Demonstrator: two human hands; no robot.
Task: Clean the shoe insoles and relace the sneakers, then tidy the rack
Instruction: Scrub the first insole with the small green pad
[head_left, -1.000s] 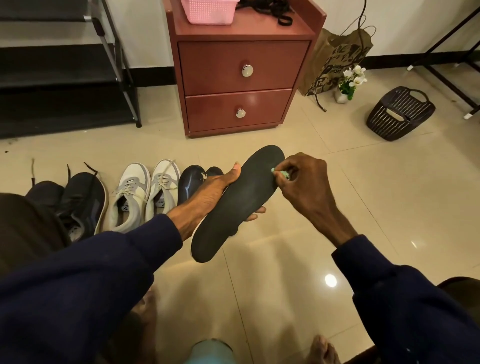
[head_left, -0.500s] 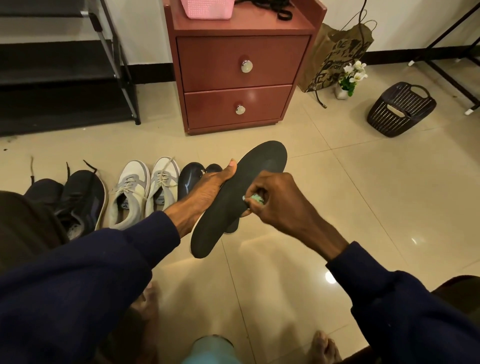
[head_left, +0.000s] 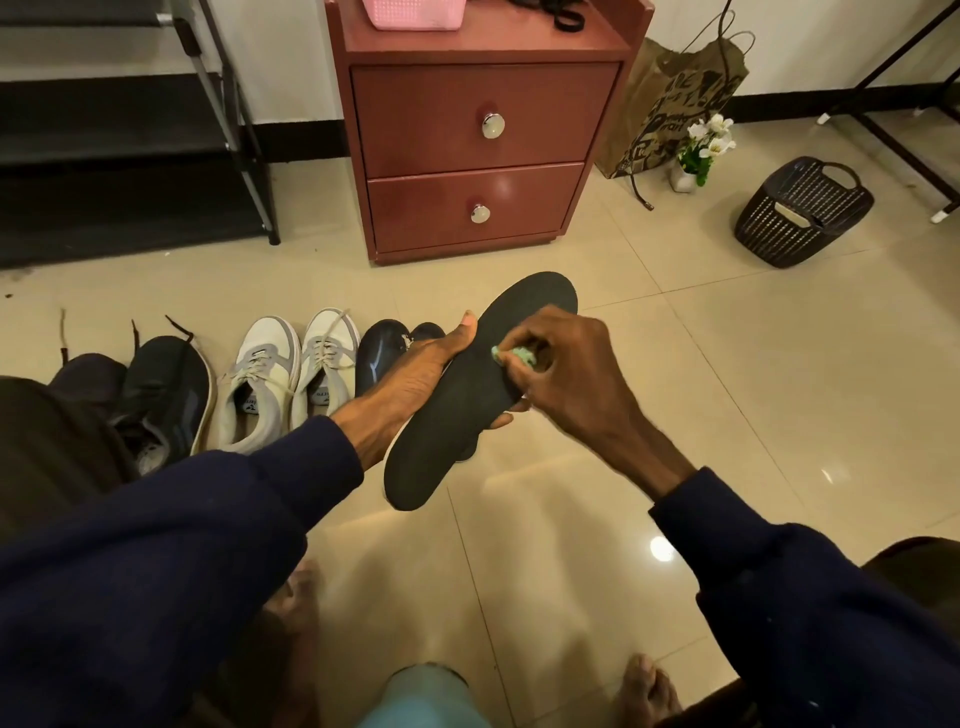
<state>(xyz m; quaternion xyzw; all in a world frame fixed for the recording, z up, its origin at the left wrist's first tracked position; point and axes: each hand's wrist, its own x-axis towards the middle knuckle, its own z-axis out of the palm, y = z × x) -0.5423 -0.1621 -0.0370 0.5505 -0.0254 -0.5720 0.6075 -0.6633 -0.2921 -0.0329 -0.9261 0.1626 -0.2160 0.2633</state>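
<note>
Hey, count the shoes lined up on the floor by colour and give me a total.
Black sneakers: 2
White and grey sneakers: 2
Dark glossy shoes, partly hidden: 2
Total: 6

one wide-angle view, worn on the person's head, faces forward and tilts down at the floor. the insole sits close at centre; the red cabinet stands farther off at 12 o'clock, the shoes at 9 o'clock (upright lines lean near the edges).
</note>
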